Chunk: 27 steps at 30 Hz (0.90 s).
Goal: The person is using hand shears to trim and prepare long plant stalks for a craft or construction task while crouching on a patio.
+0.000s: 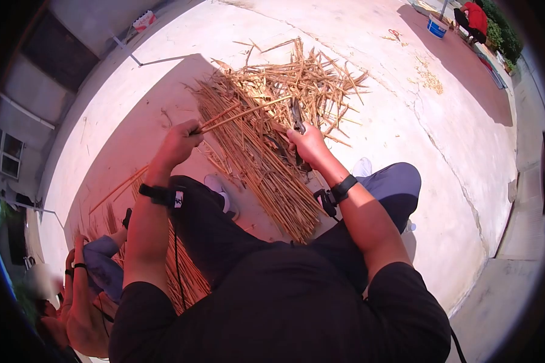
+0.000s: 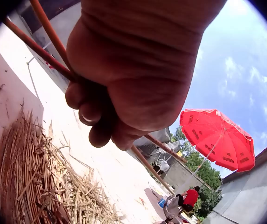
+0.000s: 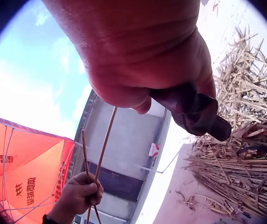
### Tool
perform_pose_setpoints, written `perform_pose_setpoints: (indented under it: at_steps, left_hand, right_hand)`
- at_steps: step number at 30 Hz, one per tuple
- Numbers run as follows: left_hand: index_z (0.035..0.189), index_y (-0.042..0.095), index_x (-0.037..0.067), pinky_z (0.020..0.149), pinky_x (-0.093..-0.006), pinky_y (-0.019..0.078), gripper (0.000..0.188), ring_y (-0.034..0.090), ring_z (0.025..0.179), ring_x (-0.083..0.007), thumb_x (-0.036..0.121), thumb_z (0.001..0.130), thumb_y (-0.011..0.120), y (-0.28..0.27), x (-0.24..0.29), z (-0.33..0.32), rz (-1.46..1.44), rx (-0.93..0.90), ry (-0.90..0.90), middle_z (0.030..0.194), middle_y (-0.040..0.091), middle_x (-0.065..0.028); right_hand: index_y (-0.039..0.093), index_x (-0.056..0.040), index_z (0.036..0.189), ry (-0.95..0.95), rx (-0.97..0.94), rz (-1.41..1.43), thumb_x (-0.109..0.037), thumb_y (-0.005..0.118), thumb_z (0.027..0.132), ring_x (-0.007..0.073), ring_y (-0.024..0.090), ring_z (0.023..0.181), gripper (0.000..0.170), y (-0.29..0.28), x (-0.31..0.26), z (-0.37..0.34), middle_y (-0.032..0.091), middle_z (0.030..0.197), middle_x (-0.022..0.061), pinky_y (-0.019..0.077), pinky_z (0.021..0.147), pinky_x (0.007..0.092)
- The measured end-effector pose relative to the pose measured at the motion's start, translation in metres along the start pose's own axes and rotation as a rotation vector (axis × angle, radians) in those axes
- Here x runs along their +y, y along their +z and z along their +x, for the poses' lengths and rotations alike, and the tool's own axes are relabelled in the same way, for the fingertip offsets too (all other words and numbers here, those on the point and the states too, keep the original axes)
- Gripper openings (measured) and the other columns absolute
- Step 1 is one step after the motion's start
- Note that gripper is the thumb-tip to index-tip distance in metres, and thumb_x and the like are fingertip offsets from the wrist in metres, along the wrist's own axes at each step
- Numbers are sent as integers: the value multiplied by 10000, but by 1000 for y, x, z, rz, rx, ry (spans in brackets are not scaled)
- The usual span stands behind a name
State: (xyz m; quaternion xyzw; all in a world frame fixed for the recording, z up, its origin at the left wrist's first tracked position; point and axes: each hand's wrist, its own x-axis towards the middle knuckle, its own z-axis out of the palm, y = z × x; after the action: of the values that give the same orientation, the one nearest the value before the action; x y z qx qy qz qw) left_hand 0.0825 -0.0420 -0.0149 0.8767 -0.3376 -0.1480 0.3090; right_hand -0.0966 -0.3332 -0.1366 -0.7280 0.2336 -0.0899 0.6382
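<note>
My left hand (image 1: 180, 144) grips two thin dry stalks (image 1: 248, 111), one longer than the other. They slant up to the right, above the heap. In the left wrist view the stalks (image 2: 49, 56) pass through the curled fingers and come out on both sides. Pruning shears (image 1: 297, 115) are held in my right hand (image 1: 312, 144), blades pointing away from me. The longer stalk's far end overlaps the blades in the head view. The grey metal head of the shears (image 2: 171, 208) shows low in the left wrist view. Palm and wrist cover much of the grip.
Below the hands lies a bundle of stalks (image 1: 272, 187), with loose husks and trimmings (image 1: 321, 78) heaped behind it. Another person (image 1: 82, 302) sits at lower left beside more stalks (image 1: 184, 272). A person in red (image 1: 475, 21) crouches far right near a blue bucket (image 1: 437, 27).
</note>
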Motion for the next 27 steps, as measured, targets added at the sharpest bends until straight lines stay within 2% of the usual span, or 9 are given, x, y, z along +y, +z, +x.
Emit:
perform_pose_setpoints:
  at_steps: [3,6,9,12,14,21,22,25,27]
  left_hand:
    - [870,582,7,644,-310,440,105,512,696,-113,79,893,656,3,-4,3,-8,-7,14,718,551,-12]
    - [863,588,10,641,-307,438,101,512,694,-113,81,895,650,5,-3,4,-7,-22,8,717,554,-13]
    - [867,592,16,630,-279,418,87,514,691,-102,78,901,643,8,-9,6,-10,-40,10,722,556,-5]
    - [851,590,13,631,-305,434,103,509,684,-111,85,895,649,9,-10,6,-18,-42,5,711,551,-12]
    - [849,590,12,629,-305,434,106,510,683,-110,87,895,650,11,-16,7,-26,-40,9,711,551,-12]
    - [858,595,6,629,-321,441,117,529,682,-126,98,894,656,8,-18,3,39,-1,29,700,561,-38]
    - [858,595,6,629,-321,441,117,529,682,-126,98,894,656,7,-13,2,39,0,19,700,561,-38]
    - [881,597,-2,635,-337,447,125,546,686,-139,107,900,653,-3,4,-2,129,37,6,691,559,-68]
    - [876,585,-11,653,-315,459,129,557,701,-136,89,911,658,-14,17,-7,323,59,90,703,580,-54]
  right_hand:
    - [621,1,1013,-39,9,-13,-265,646,941,183,621,645,277,1,12,7,645,722,69,489,614,353]
    - [596,-16,918,-58,32,-5,-226,635,945,159,618,630,216,1,10,3,644,708,59,486,595,334]
    - [609,6,991,-42,28,-17,-276,656,945,199,635,647,289,0,12,6,648,719,91,500,623,371]
    - [618,16,1017,-22,39,-38,-285,654,940,248,655,694,313,2,17,11,669,754,140,511,668,399]
    - [628,24,1032,-96,78,-85,-293,649,935,310,670,769,332,5,23,14,686,813,192,514,727,426]
    - [635,30,1019,-18,71,-150,-327,632,941,382,673,825,365,4,17,14,688,854,232,507,762,454]
    - [585,-6,903,-163,162,-278,-248,621,960,160,544,567,251,5,25,19,599,677,47,444,539,355]
    - [594,13,916,-42,163,-185,-268,624,955,184,554,602,286,9,28,26,609,686,84,457,583,376]
    - [584,29,936,-207,238,-499,-219,598,972,199,570,562,251,4,22,18,612,695,105,479,578,393]
